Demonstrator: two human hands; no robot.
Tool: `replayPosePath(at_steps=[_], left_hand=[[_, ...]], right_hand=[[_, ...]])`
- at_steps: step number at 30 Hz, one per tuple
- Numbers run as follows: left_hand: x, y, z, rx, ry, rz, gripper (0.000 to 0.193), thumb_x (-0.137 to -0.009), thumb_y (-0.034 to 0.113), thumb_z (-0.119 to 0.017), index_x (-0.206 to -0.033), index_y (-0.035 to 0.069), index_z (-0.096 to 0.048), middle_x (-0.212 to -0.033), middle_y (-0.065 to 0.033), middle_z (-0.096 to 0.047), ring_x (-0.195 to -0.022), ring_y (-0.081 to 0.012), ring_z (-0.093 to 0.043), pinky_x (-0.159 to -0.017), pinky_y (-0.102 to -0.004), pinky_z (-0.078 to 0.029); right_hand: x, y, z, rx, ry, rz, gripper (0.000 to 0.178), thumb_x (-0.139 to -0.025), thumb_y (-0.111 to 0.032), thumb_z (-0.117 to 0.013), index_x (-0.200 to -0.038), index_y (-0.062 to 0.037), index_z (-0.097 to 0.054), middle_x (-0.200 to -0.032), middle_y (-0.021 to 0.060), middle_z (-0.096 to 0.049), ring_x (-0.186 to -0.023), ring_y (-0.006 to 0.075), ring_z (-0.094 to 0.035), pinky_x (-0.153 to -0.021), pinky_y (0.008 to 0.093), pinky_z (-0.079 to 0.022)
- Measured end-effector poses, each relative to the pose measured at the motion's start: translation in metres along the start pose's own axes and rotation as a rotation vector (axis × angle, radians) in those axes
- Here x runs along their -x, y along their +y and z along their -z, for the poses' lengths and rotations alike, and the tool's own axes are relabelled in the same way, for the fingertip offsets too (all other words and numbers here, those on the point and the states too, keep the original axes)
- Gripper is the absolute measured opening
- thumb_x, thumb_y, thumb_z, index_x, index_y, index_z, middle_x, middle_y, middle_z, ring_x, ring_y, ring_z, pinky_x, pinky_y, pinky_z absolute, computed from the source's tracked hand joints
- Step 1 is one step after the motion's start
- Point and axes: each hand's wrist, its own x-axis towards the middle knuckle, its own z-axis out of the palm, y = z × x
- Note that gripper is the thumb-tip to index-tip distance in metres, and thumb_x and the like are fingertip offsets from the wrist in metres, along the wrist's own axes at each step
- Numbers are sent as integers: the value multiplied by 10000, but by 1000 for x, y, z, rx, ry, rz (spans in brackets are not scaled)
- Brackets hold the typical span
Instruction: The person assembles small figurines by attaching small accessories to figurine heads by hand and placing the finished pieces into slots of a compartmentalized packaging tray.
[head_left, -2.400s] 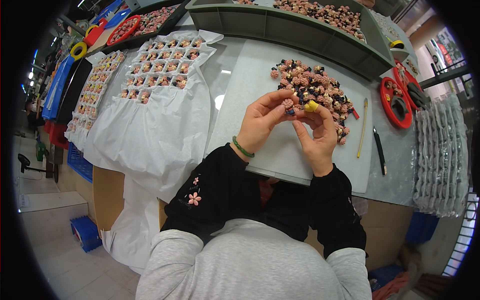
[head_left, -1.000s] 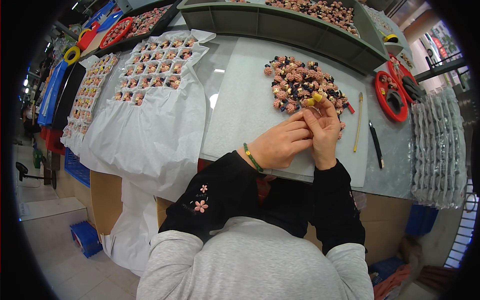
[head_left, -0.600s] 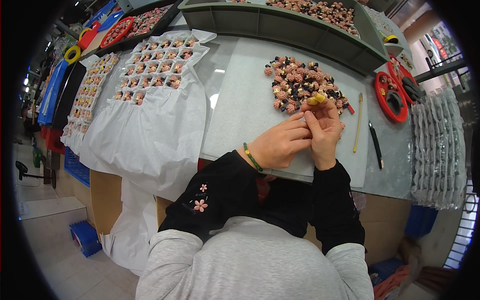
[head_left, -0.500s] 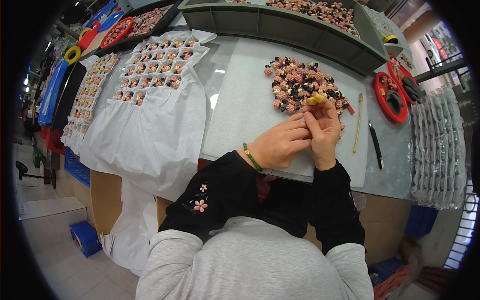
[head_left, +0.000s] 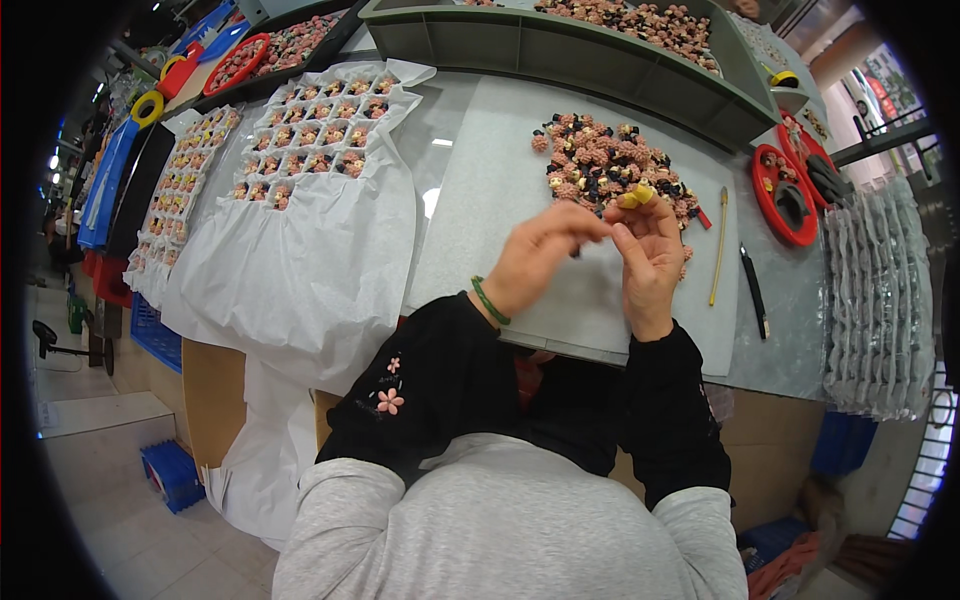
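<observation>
My left hand (head_left: pixel 538 258), with a green bead bracelet at the wrist, is raised over the white sheet (head_left: pixel 465 215). Its fingers are closed and point to the right hand; a small dark bit shows under them, too little to name. My right hand (head_left: pixel 650 265) has yellow wraps (head_left: pixel 637 196) on its fingertips. Its thumb and fingers are pinched around something I cannot make out. Just beyond both hands lies a heap of small pink, black and cream figurines (head_left: pixel 610 165).
A thin yellow stick (head_left: pixel 718 250) and a black pen-like tool (head_left: pixel 754 290) lie to the right, near red dishes (head_left: pixel 800 232). Behind the heap stands a grey-green bin (head_left: pixel 560 60) of figurine pieces. Paper-lined trays (head_left: pixel 320 135) hold figurines at left; stacked clear trays (head_left: pixel 875 300) stand far right.
My left hand has drawn back a little to the left and risen, its fingers now stretched toward the right hand. The right hand has barely moved.
</observation>
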Motion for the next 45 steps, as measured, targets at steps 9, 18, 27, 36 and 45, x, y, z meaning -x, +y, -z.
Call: replayPosePath(at_steps=[9, 18, 27, 36, 45], left_hand=[[-5, -11, 23, 1206, 224, 251, 195, -849, 120, -370, -974, -1, -459, -975, -140, -507, -970, -252, -516, -906, -370, -415], [-5, -14, 25, 1057, 436, 349, 320, -716, -81, -559, -970, 69, -434, -844, -32, -477, -738, -126, -505, -684, -252, -439], [-4, -19, 27, 1073, 410, 307, 355, -701, -102, -565, -989, 63, -438, -870, -41, -494, -753, -127, -516, -674, -255, -437], [-6, -11, 20, 920, 373, 266, 369, -723, -83, -569, -1036, 56, -433, -875, -14, -487, -750, -94, -507, -712, -240, -425], [-6, -10, 20, 954, 322, 243, 489, -652, -136, -487, -1094, 48, -386, -929, -29, -408, -716, -73, -459, -708, -232, -417]], right_hand=[[5, 5, -11, 212, -36, 28, 382, -776, 52, -572, -1135, 17, -446, -978, 63, -527, -874, 121, -538, -789, 247, -442], [6, 4, -12, 230, -113, 49, 420, -770, 70, -573, -1155, -2, -420, -975, 64, -513, -869, 122, -526, -770, 240, -450], [4, -1, -24, 223, -78, -32, 409, -763, 60, -597, -1136, 10, -437, -984, 66, -522, -884, 128, -529, -794, 247, -453], [7, 6, -31, 38, -87, -60, 388, -772, 22, -621, -1119, 3, -448, -1002, 54, -502, -886, 114, -503, -798, 232, -438], [5, 5, -31, -18, -68, -120, 378, -768, 34, -620, -1104, 8, -449, -983, 50, -499, -863, 106, -501, -799, 229, -442]])
